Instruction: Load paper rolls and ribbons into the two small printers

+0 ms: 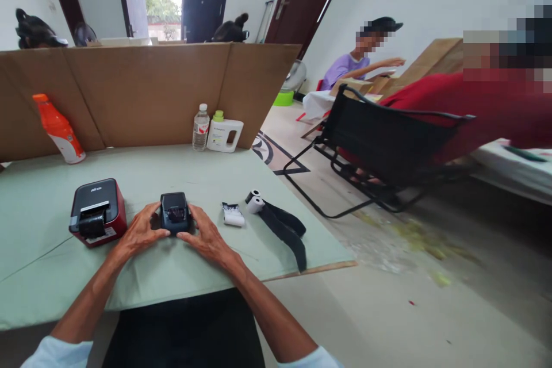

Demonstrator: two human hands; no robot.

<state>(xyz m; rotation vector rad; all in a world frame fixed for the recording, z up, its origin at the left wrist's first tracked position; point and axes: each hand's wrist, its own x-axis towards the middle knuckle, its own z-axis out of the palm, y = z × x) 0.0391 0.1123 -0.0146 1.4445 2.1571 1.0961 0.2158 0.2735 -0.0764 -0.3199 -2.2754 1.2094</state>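
On the pale green tabletop, a small black portable printer stands between my two hands. My left hand grips its left side, with the thumb at the front lower edge. From the right side my right hand holds it the same way, thumb also at the front. To the left stands a larger black and red label printer with a dark strip at its front slot. Right of my hands lie a small white roll with dark printed marks and two rolls trailing long black strips.
A cardboard screen closes off the table's back. Before it stand an orange bottle, a clear water bottle and a white jug. To the right are a black folding chair and people at other tables.
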